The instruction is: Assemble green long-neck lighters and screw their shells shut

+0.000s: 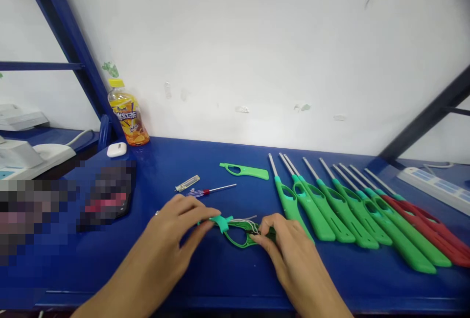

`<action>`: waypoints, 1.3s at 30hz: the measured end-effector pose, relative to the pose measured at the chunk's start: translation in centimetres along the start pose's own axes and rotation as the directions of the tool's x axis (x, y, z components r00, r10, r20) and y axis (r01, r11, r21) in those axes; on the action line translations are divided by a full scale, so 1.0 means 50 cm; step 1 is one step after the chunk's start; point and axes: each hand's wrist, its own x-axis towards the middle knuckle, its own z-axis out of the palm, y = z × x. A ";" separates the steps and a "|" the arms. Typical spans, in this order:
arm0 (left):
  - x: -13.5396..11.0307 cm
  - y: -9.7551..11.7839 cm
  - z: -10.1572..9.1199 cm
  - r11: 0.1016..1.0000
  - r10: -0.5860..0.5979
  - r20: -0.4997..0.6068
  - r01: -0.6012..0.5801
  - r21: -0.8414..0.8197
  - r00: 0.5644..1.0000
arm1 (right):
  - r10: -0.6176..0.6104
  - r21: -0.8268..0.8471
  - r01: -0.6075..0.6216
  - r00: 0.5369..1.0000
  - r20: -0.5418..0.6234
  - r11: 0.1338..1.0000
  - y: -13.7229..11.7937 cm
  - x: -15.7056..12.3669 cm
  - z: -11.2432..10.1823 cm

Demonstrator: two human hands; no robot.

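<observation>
An opened green gas lighter (238, 246) with a looped trigger guard lies between my hands, low over the blue table. White wires (244, 220) run along its inside. My left hand (183, 232) pinches the left end beside the teal collar (223, 223), thumb and forefinger closed. My right hand (284, 242) is closed on the handle part, its fingertips at a small dark piece and the wire ends; what exactly they pinch is partly hidden. Beyond my hands lie a screwdriver (207, 192) with a clear handle, a loose green handle half (251, 172) and a small clear, flat piece (187, 183).
Several green lighters (316, 210) and red ones (422, 225) lie in a row at right. A drink bottle (129, 115) and a white earphone case (116, 149) stand at back left, near a dark phone (110, 193). A power strip (436, 188) lies far right.
</observation>
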 end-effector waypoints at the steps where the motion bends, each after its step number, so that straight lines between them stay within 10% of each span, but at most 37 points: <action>1: -0.001 0.006 0.016 1.000 0.029 0.030 -0.029 -0.003 0.999 | 0.004 0.002 -0.004 1.000 -0.005 1.000 -0.001 0.000 0.001; 17: -0.022 0.037 0.089 0.997 0.056 0.166 -0.047 -0.057 0.984 | 0.050 0.113 -0.059 0.995 0.084 0.992 -0.008 -0.002 -0.014; 39: -0.019 0.028 0.098 0.991 0.131 -0.002 -0.131 -0.012 0.991 | 0.042 0.254 -0.044 0.999 0.013 0.966 -0.011 0.000 -0.029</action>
